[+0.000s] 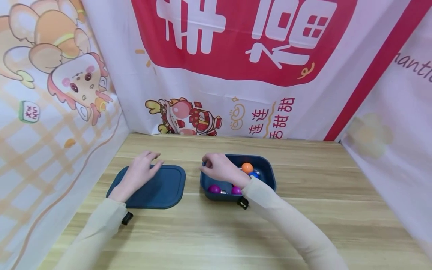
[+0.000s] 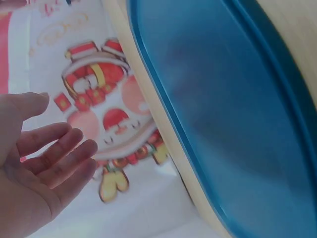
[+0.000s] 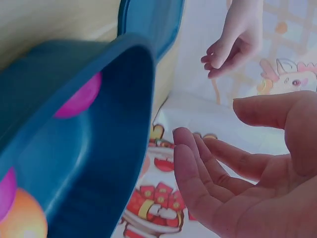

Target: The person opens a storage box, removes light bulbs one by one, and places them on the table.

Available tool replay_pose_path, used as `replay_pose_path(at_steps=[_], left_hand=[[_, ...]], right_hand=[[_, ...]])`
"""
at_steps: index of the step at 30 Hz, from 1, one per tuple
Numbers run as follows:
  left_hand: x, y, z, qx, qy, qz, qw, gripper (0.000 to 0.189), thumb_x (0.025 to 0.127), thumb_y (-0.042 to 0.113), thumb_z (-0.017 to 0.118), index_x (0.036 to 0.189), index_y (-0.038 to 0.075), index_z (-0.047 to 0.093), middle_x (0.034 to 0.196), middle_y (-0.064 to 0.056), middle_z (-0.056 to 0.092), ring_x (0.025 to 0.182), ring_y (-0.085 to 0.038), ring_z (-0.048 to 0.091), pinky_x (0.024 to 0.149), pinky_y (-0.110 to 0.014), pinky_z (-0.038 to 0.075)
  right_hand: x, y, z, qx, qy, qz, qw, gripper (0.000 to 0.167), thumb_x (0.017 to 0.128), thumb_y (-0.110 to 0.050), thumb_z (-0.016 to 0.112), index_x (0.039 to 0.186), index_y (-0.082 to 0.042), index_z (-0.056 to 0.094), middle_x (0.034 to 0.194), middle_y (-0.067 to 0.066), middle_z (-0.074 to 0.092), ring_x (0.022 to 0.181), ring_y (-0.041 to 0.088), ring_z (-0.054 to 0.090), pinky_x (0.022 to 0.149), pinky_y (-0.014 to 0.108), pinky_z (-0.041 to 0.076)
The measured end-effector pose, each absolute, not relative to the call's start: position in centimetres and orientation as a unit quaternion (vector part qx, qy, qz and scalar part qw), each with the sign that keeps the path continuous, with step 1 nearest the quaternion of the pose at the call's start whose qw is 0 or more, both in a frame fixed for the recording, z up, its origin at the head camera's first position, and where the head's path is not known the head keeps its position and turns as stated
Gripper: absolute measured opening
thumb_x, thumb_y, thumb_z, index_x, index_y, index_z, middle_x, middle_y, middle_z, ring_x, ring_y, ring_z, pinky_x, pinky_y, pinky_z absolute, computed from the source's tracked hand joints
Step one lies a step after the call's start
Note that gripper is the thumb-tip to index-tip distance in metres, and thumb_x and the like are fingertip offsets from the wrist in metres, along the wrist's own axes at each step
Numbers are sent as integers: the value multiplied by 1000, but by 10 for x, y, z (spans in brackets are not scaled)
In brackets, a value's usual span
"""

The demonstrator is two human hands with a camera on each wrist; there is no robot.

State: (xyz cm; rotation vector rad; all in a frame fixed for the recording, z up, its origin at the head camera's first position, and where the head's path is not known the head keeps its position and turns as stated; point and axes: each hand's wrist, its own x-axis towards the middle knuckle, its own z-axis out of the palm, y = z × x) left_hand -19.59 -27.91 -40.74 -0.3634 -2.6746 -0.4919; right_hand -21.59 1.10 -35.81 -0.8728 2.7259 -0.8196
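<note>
My left hand (image 1: 137,173) hovers above a flat dark blue lid (image 1: 162,191) on the left of the table, its fingers relaxed and holding nothing. Over the left part of a dark blue box (image 1: 272,180) is my right hand (image 1: 221,168), also with loose fingers and nothing in its grasp. Inside the box lie small coloured bulbs: a purple bulb (image 1: 214,189) with a metal screw base, a second purple bulb (image 1: 236,190), an orange bulb (image 1: 247,167) and a blue bulb (image 1: 255,174). My right hand and wrist hide part of the box's inside.
The wooden table (image 1: 303,225) ends at a printed cloth (image 1: 141,93) hanging behind it. More patterned cloth (image 1: 57,150) borders the left side, and a pale cloth (image 1: 388,157) the right. A strip of bare wood separates lid and box.
</note>
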Motion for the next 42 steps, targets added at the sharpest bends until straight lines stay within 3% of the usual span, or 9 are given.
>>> replay_pose_path(at_steps=[6, 16, 25, 35, 42], left_hand=[[-196, -251, -410, -167, -947, -193, 197, 39, 95, 26, 67, 122, -3, 66, 111, -20, 68, 97, -33, 69, 81, -48, 59], [-194, -212, -417, -223, -938, -188, 186, 42, 93, 27, 70, 126, 0, 65, 116, -17, 69, 104, -30, 69, 87, -45, 60], [-191, -190, -427, -251, -940, -175, 151, 54, 95, 31, 67, 139, 2, 56, 137, -17, 61, 124, -32, 61, 100, -47, 54], [-186, -177, -431, -257, -945, -167, 115, 61, 97, 39, 62, 144, 1, 50, 146, -19, 53, 134, -34, 54, 107, -49, 49], [-187, -171, -435, -294, -936, -134, 137, 62, 96, 38, 65, 142, -2, 51, 147, -20, 51, 135, -34, 53, 109, -49, 47]], right_hand=[[-218, 36, -361, -286, 914, -281, 57, 32, 96, -23, 66, 119, -1, 67, 96, 8, 71, 78, 14, 62, 71, 26, 56], [-218, 72, -367, -244, 925, -283, 65, 31, 95, -23, 67, 119, -2, 67, 102, 9, 72, 85, 15, 64, 80, 30, 59], [-222, 100, -374, -219, 939, -258, 64, 31, 95, -23, 66, 117, -1, 68, 102, 10, 73, 84, 16, 64, 78, 31, 58], [-219, 116, -386, -233, 939, -246, 61, 28, 93, -21, 69, 111, 0, 70, 98, 10, 73, 78, 13, 62, 76, 30, 58], [-217, 122, -389, -250, 939, -234, 48, 27, 91, -19, 71, 110, 1, 70, 97, 11, 73, 75, 12, 59, 73, 28, 56]])
